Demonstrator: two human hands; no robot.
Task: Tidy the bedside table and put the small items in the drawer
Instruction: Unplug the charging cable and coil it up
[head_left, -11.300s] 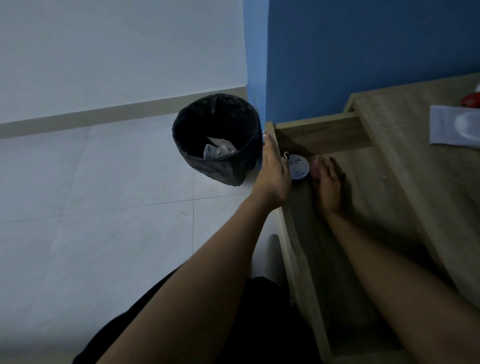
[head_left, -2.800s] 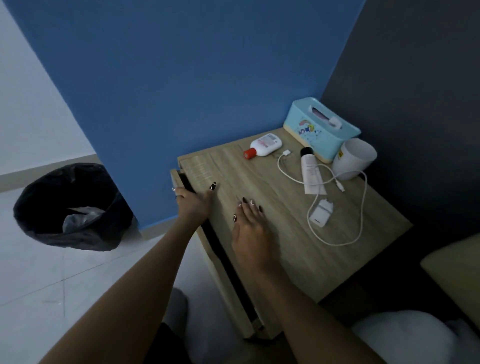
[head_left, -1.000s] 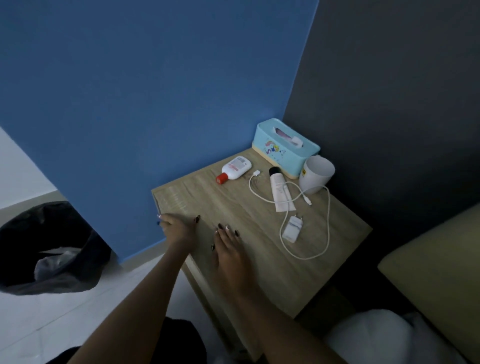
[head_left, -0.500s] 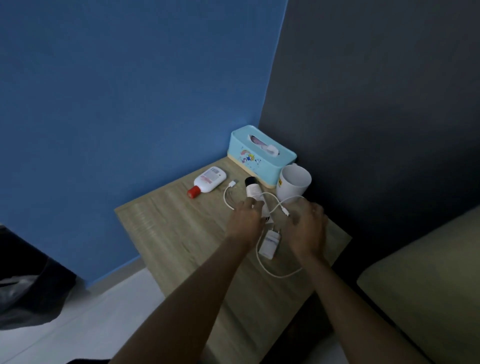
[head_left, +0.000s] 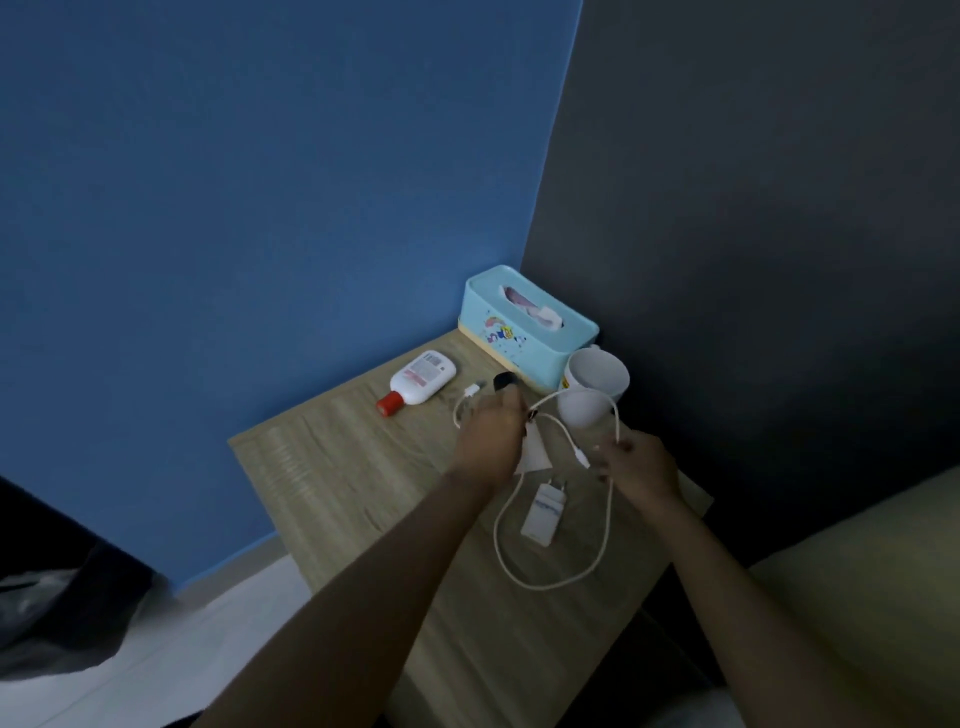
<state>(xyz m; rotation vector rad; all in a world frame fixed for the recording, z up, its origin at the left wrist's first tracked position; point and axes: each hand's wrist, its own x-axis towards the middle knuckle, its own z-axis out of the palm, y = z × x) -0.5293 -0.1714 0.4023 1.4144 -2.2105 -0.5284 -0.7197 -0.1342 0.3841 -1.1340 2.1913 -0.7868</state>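
Having left the table (head_left: 337, 467) edge, left hand (head_left: 488, 441) grips tube (head_left: 534, 456), right hand (head_left: 641, 465) cable (head_left: 605, 525).

The mug (head_left: 595, 384) stands just right of the tissue box (head_left: 524, 332); the bottle (head_left: 423, 376) lies left of it. The charger (head_left: 543, 514) lies before the box, inside the cable (head_left: 550, 584) loop.

Single head cam, wide-angle: above bedside table (head_left: 337, 467), faces fwd + down, close range.
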